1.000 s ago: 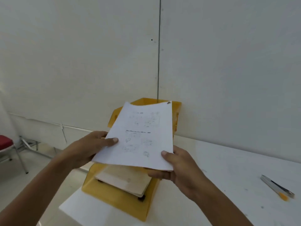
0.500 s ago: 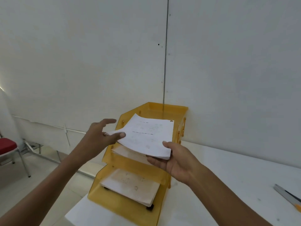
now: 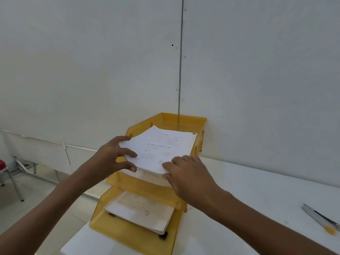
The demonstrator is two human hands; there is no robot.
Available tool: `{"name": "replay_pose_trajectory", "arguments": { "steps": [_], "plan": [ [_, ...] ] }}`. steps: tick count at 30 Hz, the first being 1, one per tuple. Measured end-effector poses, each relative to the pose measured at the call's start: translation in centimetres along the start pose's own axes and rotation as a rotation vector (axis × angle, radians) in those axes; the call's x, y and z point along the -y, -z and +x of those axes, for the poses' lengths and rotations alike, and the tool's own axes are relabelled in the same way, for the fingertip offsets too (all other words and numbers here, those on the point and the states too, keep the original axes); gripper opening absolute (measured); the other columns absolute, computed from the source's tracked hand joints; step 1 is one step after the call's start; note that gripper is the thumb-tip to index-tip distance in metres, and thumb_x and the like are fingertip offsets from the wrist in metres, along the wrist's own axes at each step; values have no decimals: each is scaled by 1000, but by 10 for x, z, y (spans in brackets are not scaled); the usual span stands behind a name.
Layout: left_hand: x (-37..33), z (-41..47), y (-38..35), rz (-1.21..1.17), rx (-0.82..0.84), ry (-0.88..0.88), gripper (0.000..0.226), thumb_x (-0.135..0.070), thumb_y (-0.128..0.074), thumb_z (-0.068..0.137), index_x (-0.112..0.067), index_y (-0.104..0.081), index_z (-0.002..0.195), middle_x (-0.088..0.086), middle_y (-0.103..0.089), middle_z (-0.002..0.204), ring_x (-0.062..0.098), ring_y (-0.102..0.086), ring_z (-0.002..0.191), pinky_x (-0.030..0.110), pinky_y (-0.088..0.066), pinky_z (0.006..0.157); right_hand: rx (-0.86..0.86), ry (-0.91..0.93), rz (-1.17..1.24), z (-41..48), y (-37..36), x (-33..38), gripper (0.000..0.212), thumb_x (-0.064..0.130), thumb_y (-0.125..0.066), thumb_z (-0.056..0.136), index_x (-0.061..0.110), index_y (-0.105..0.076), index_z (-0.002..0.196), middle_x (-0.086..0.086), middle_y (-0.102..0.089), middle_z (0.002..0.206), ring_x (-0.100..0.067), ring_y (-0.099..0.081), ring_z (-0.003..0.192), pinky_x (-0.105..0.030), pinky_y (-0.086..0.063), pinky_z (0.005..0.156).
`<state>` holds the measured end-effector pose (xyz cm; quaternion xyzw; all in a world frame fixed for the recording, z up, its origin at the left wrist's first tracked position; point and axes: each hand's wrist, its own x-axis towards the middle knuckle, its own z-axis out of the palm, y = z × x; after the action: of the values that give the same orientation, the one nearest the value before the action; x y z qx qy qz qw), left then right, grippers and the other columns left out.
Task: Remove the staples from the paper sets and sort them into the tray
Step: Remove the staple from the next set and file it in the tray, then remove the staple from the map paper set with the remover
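White tabletop (image 3: 257, 190) carries a yellow three-tier tray (image 3: 184, 117). Paper set (image 3: 161, 144) lies in the top tier, near edge overhanging. Left hand (image 3: 108, 159): grip spread, fingertips touching the set's left edge. Right hand (image 3: 189, 179): grip pinches the near corner. Metal tool (image 3: 320, 218) lies far right.

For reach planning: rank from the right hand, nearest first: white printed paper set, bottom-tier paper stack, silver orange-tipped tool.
1. White printed paper set, under the right hand, top tier.
2. Bottom-tier paper stack, below-left.
3. Silver orange-tipped tool, far right, on white table.
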<state>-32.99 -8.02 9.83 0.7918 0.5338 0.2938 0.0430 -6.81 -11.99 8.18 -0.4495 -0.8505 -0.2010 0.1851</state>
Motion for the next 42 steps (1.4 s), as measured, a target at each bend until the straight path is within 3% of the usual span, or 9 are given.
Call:
{"name": "replay_pose_trajectory", "arguments": {
  "steps": [2,5,10,16,24,32,36,39,42],
  "plan": [
    [5,4,-2,62,-32,-3,33,-34,-86,73,-25,-81,104,4,-57,139,18,-58,106,20,-42,82,36,48,-15,7,-2,-5,33,29,-46,105,18,-55,135,-7,-67,119,-28,-64,103,-37,-48,82],
    [7,16,-6,130,-22,-17,41,-41,-80,80,-19,-77,115,4,-65,127,20,-62,110,22,-44,85,87,23,-46,22,-2,-12,35,17,-51,99,18,-53,134,-5,-66,113,-26,-65,96,-32,-42,67],
    [10,49,-15,185,-28,-59,38,-41,-72,89,-18,-74,120,4,-66,123,22,-63,111,27,-49,89,190,-91,-88,48,-6,-23,35,12,-54,96,15,-54,131,-8,-65,112,-27,-65,96,-34,-48,68],
    [9,79,-25,474,-42,13,38,-44,-59,99,-31,-64,135,-2,-57,144,26,-52,127,39,-51,95,212,-179,-68,73,-26,-29,30,7,-53,96,14,-56,125,-8,-63,106,-26,-64,92,-32,-44,64],
    [15,100,-37,684,-85,49,27,-33,-53,104,-25,-71,122,1,-71,116,25,-56,108,33,-52,81,189,-255,-6,89,-46,-41,32,6,-53,96,14,-54,127,-9,-62,109,-25,-62,95,-33,-49,68],
    [12,108,-32,547,35,124,23,-24,-54,103,-23,-71,119,2,-70,113,22,-67,99,32,-58,79,193,-269,13,89,-42,-41,29,-2,-54,92,10,-56,119,-10,-61,103,-24,-59,88,-32,-42,63],
    [0,103,-27,517,49,150,25,-24,-52,104,-21,-69,123,5,-69,118,25,-69,100,33,-57,81,81,-204,20,82,-25,-46,29,3,-50,97,8,-56,125,-12,-62,110,-26,-58,99,-33,-43,66],
    [-27,101,-21,493,2,90,29,-28,-52,104,-24,-64,131,4,-67,129,26,-68,110,35,-54,86,-62,-124,3,76,-6,-61,29,11,-48,98,12,-62,124,-8,-67,112,-25,-57,110,-36,-50,76],
    [-73,101,-21,366,-76,-22,29,-29,-53,103,-27,-64,129,-1,-69,128,25,-67,112,39,-55,90,-96,-143,-16,60,16,-87,32,13,-50,96,16,-66,123,-4,-68,119,-25,-55,119,-38,-48,88]
  ]
}}
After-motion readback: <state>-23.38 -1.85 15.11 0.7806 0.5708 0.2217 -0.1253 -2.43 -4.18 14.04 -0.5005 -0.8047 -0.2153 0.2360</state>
